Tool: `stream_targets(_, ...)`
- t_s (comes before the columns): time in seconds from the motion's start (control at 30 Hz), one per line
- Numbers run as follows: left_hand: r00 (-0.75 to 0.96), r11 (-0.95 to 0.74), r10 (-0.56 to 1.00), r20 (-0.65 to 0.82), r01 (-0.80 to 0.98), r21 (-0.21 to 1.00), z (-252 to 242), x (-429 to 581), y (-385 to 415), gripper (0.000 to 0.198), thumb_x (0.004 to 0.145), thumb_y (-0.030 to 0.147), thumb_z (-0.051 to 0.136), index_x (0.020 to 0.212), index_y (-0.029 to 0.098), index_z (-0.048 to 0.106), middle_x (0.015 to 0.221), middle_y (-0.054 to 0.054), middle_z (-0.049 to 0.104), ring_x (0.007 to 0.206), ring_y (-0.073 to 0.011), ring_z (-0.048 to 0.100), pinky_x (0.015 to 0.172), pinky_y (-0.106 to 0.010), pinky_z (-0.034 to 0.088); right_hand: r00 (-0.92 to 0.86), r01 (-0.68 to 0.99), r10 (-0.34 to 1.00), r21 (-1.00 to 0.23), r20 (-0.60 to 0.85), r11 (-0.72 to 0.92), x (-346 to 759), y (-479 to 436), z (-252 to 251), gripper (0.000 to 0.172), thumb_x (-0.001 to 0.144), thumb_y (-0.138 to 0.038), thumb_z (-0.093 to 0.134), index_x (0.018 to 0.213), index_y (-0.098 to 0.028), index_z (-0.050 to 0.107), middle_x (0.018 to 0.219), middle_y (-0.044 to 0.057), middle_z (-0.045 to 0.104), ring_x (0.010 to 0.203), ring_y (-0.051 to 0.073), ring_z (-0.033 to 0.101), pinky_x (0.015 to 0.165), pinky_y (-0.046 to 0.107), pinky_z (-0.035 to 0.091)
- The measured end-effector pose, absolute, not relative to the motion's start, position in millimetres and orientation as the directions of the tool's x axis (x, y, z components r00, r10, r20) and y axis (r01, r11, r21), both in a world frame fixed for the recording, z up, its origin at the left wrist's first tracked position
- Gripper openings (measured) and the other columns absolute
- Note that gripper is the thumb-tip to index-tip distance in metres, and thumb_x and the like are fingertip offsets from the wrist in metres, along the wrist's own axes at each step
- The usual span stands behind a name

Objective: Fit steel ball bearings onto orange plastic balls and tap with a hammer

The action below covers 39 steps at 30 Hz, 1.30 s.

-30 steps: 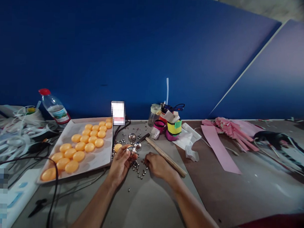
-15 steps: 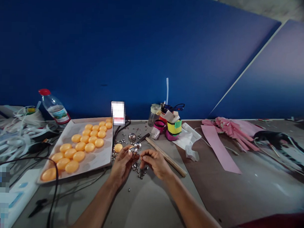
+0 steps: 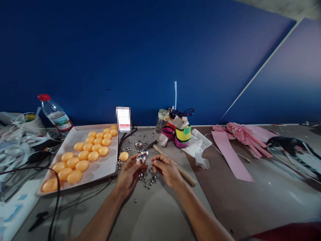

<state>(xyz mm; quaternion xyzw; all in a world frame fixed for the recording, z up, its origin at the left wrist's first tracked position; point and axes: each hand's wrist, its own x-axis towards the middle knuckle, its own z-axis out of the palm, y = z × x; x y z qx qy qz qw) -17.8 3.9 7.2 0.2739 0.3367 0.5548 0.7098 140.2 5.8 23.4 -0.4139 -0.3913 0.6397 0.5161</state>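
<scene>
Work stands partway: my left hand is closed around a silver-studded ball, held up just off the right edge of the tray. My right hand is right of it, on the far side from the tray, with thumb and forefinger pinched together and the tips close to the ball. I cannot tell whether a stud sits between them.

One more silver ball lies beyond the held one, near the tray's far right corner, and it looks finished. The many plain orange balls on the tray are untouched, as is a single orange ball just off its right edge. I judge most of the batch is left to do. Loose studs are scattered on the counter right of the tray, under and between my hands.

A second ago my right hand lay low on those studs, apart from the ball. Now it is raised and drawn in beside the ball. My left hand has kept its grip in nearly the same spot.
</scene>
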Motion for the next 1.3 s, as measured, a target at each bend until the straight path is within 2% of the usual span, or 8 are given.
stream_targets(0.17,0.169,0.241,0.970,-0.174,-0.602,0.761,6.2,-17.3,4.4,0.038,0.066,0.025,0.076,0.098,0.019,0.057,0.082,-0.001,0.068,0.068,-0.0138,0.066,0.072,-0.028,0.050,-0.137,-0.374,0.981,-0.910,-0.138,-0.180,138.0,4.3,25.8,0.025,0.060,-0.029,0.073,0.079,-0.016,0.063,0.058,-0.005,0.055,0.046,0.006,0.045,0.047,0.020,0.032)
stream_targets(0.3,0.169,0.231,0.972,-0.161,-0.590,0.774,7.3,-16.8,4.1,0.037,0.066,0.025,0.076,0.097,0.019,0.057,0.084,-0.001,0.068,0.069,-0.0138,0.065,0.072,-0.028,0.050,-0.197,-0.387,0.974,-0.903,-0.114,-0.184,136.0,0.5,29.5,0.022,0.061,-0.028,0.073,0.075,-0.017,0.060,0.058,-0.004,0.057,0.049,0.008,0.049,0.051,0.021,0.037)
stream_targets(0.43,0.159,0.203,0.978,-0.135,-0.568,0.798,6.1,-15.7,3.2,0.037,0.064,0.026,0.076,0.097,0.019,0.060,0.084,-0.002,0.068,0.071,-0.0137,0.064,0.072,-0.028,0.050,-0.231,-0.380,0.969,-0.909,-0.089,-0.174,134.6,-0.7,29.2,0.021,0.063,-0.030,0.070,0.076,-0.017,0.059,0.067,-0.002,0.061,0.051,0.009,0.053,0.053,0.023,0.040)
stream_targets(0.67,0.184,0.191,0.977,-0.107,-0.535,0.823,1.6,-14.1,3.3,0.037,0.065,0.027,0.077,0.097,0.019,0.061,0.089,-0.003,0.067,0.073,-0.0146,0.064,0.072,-0.029,0.050,-0.134,-0.172,0.990,-0.983,-0.049,-0.072,130.2,2.8,17.2,0.010,0.067,-0.025,0.061,0.072,-0.018,0.056,0.055,-0.005,0.054,0.041,0.006,0.040,0.042,0.020,0.029)
stream_targets(0.9,0.168,0.167,0.981,-0.095,-0.492,0.855,-3.4,-13.5,3.6,0.037,0.066,0.027,0.075,0.099,0.018,0.061,0.092,-0.005,0.066,0.081,-0.0164,0.061,0.075,-0.030,0.050,-0.135,-0.089,0.989,-0.993,-0.059,-0.071,129.7,0.3,17.0,0.006,0.067,-0.023,0.058,0.071,-0.018,0.055,0.055,-0.005,0.051,0.045,0.007,0.039,0.045,0.021,0.029)
stream_targets(1.1,0.166,0.139,0.984,-0.072,-0.438,0.888,-4.5,-12.9,3.1,0.037,0.067,0.029,0.074,0.100,0.018,0.061,0.094,-0.006,0.065,0.086,-0.0188,0.060,0.079,-0.035,0.049,-0.126,-0.136,0.987,-0.984,-0.102,-0.119,130.7,1.4,15.0,0.013,0.065,-0.025,0.062,0.070,-0.018,0.052,0.055,-0.006,0.050,0.045,0.007,0.039,0.045,0.021,0.029)
stream_targets(1.3,0.141,0.081,0.989,-0.036,-0.327,0.941,-2.1,-13.5,2.4,0.038,0.066,0.032,0.073,0.099,0.017,0.060,0.095,-0.006,0.064,0.088,-0.0204,0.059,0.079,-0.037,0.050,-0.172,-0.242,0.965,-0.941,-0.199,-0.237,134.4,2.9,14.1,0.024,0.060,-0.027,0.070,0.068,-0.017,0.049,0.057,-0.006,0.054,0.044,0.005,0.039,0.044,0.018,0.027)
